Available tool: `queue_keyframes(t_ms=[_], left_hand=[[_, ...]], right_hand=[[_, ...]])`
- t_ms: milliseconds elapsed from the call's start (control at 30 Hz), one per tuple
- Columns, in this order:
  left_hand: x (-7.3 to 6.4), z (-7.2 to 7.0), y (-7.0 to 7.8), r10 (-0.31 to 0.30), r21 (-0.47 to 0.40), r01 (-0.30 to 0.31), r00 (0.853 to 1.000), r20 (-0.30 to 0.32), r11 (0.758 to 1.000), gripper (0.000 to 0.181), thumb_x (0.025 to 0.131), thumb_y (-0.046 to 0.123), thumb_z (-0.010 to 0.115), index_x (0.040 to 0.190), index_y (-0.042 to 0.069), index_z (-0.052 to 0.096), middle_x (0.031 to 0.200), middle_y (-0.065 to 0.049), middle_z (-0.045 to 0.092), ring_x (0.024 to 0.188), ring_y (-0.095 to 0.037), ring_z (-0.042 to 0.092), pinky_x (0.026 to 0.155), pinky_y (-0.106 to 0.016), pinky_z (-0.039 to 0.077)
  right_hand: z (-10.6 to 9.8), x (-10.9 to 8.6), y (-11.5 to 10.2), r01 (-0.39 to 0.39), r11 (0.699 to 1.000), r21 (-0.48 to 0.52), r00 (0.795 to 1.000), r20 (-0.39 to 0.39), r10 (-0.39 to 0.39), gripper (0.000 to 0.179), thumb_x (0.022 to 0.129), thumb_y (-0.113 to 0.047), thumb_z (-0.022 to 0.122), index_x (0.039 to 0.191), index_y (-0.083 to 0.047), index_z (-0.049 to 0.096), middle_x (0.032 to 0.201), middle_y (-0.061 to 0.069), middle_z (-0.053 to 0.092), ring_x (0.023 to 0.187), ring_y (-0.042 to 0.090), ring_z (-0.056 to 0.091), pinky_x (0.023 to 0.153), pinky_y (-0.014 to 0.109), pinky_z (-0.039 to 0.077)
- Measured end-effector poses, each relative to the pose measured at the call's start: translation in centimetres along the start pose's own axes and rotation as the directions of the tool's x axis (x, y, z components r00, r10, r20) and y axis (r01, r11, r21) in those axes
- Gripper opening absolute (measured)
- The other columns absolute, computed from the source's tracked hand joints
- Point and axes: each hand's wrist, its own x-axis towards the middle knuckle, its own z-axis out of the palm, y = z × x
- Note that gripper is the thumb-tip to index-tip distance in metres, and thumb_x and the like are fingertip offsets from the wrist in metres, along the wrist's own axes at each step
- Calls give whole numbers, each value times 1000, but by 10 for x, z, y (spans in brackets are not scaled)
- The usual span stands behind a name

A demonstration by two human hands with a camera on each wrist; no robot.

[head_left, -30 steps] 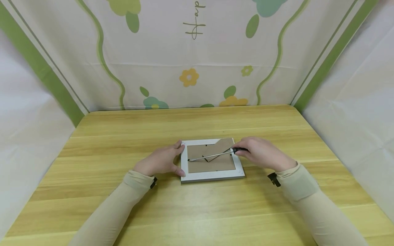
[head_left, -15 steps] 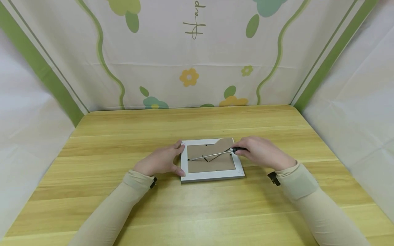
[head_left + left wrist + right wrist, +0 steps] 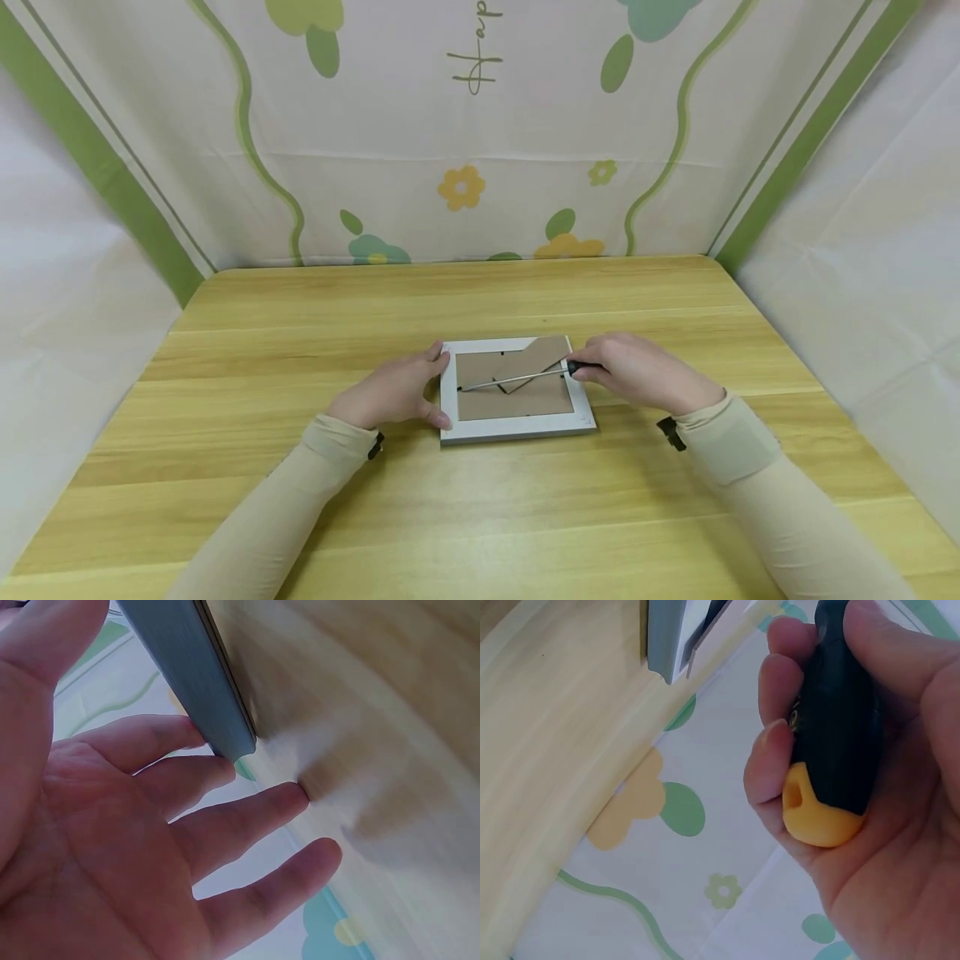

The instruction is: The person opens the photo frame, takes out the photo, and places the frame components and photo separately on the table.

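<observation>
A white picture frame (image 3: 517,428) lies face down near the middle of the wooden table (image 3: 480,517), its brown backing board (image 3: 525,400) facing up. The left hand (image 3: 392,392) rests against the frame's left edge, thumb at the near corner and fingers at the far corner; the left wrist view shows the fingers (image 3: 225,825) straight and spread, touching the frame's edge (image 3: 196,679) rather than curled round it. The right hand (image 3: 637,371) sits at the frame's right side and clenches a screwdriver (image 3: 517,379); the right wrist view shows fingers wrapped firmly round its black handle with a yellow end cap (image 3: 832,757). The metal shaft runs leftward across the backing board, its tip near the frame's left inner edge. A floral-printed backdrop (image 3: 480,133) stands behind the table's far edge.
</observation>
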Motion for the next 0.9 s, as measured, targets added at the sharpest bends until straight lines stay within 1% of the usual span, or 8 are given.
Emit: queue_keyframes(t_ms=[200, 267, 400, 533, 733, 800, 867, 900], left_hand=[[1, 1, 1, 3, -2, -3, 1000, -3, 1000, 107, 73, 45, 83, 153, -2, 30, 160, -23, 16, 142, -38, 30, 113, -47, 30], [1, 1, 1, -2, -4, 2, 1000, 0, 1000, 107, 73, 45, 83, 153, -2, 30, 160, -23, 16, 142, -38, 30, 113, -47, 29], [0, 0, 2, -1, -9, 1, 1000, 1, 1000, 106, 74, 43, 84, 152, -3, 30, 160, -24, 16, 142, -38, 29, 114, -48, 29], [-1, 0, 2, 11, -10, -11, 1000, -7, 1000, 105, 74, 42, 84, 152, -5, 31, 159, -25, 17, 142, -39, 31, 113, -47, 29], [-1, 0, 1, 26, -12, -26, 999, -18, 1000, 105, 73, 41, 85, 151, -6, 32, 158, -27, 19, 140, -40, 33, 112, -48, 31], [0, 0, 1, 29, -13, -29, 999, -18, 999, 105, 73, 41, 85, 151, -6, 32, 158, -27, 19, 140, -40, 34, 112, -47, 32], [0, 0, 2, 30, -12, -30, 999, -16, 999, 105, 73, 41, 85, 151, -5, 32, 158, -27, 19, 140, -40, 34, 112, -47, 32], [0, 0, 2, 31, -11, -31, 999, -15, 999, 105, 73, 41, 85, 151, -6, 32, 158, -27, 19, 140, -39, 34, 112, -47, 32]], right_hand=[[-4, -1, -4, 8, 999, -52, 1000, -1, -8, 29, 93, -14, 70, 119, 1, 71, 82, -6, 60, 67, 6, 51, 63, 28, 47], [-4, -1, -5, 36, 996, -76, 999, -22, -37, 29, 92, -13, 71, 118, 1, 71, 78, -8, 55, 63, 5, 45, 60, 26, 45], [2, -1, -3, 110, 985, -133, 989, -83, -122, 27, 90, -12, 73, 113, 2, 73, 74, -7, 53, 61, 3, 43, 57, 25, 44], [5, -1, 0, 140, 974, -177, 981, -110, -161, 24, 89, -11, 74, 110, 2, 74, 73, -6, 52, 59, 4, 42, 55, 24, 44], [-4, 5, -8, 152, 957, -245, 979, -99, -181, 20, 89, -10, 75, 106, 1, 74, 74, -3, 55, 61, 7, 50, 57, 27, 48], [-10, 9, -13, 156, 946, -283, 980, -78, -184, 14, 88, -10, 75, 100, -2, 74, 73, -3, 54, 61, 9, 50, 56, 28, 48], [-17, 12, -18, 151, 939, -308, 984, -48, -174, 6, 89, -11, 74, 89, -7, 70, 69, -4, 50, 59, 10, 47, 54, 29, 46], [-20, 14, -20, 147, 936, -318, 986, -34, -166, 9, 90, -12, 74, 85, -9, 67, 68, -4, 48, 58, 10, 46, 53, 29, 45]])
